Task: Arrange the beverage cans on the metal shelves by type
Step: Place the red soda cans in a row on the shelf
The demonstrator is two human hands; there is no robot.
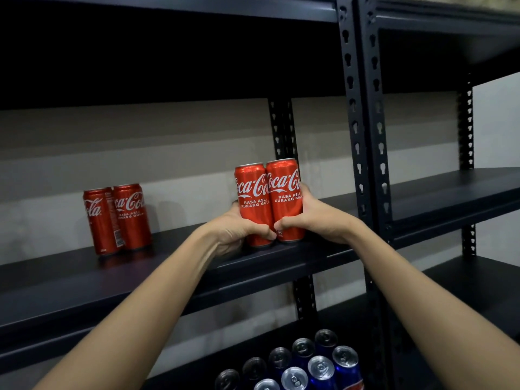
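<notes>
The middle shelf (pixel 84 280) of the dark metal rack serves as the landmark. Toward its left part, near the back wall (pixel 168 153), two red Coca-Cola cans (pixel 118 218) stand upright and touching each other, well apart from the hands. Toward the right end of that shelf, just left of the perforated upright post (pixel 356 136), two more red cans are pressed side by side: the left held can (pixel 253 204) and the right held can (pixel 285 198), both upright, their bases at or just above the shelf surface; whether they rest on it cannot be told.

The left hand (pixel 239 232) grips the left held can low down, thumb curled across its front and the other fingers wrapped behind it out of sight. The right hand (pixel 309 218) grips the right held can the same way, thumb curled across the lower front, fingers around the far side. The two thumbs nearly meet between the cans.

Nothing stands between the held pair and the pair at the left. Below the middle shelf, on the lower shelf (pixel 197 370), a cluster of upright cans (pixel 298 364) with silver tops shows; several are blue, the darker ones at the left are too dim to tell. To the right of the post, a neighbouring rack's shelf (pixel 450 192) sits at about the same height.
</notes>
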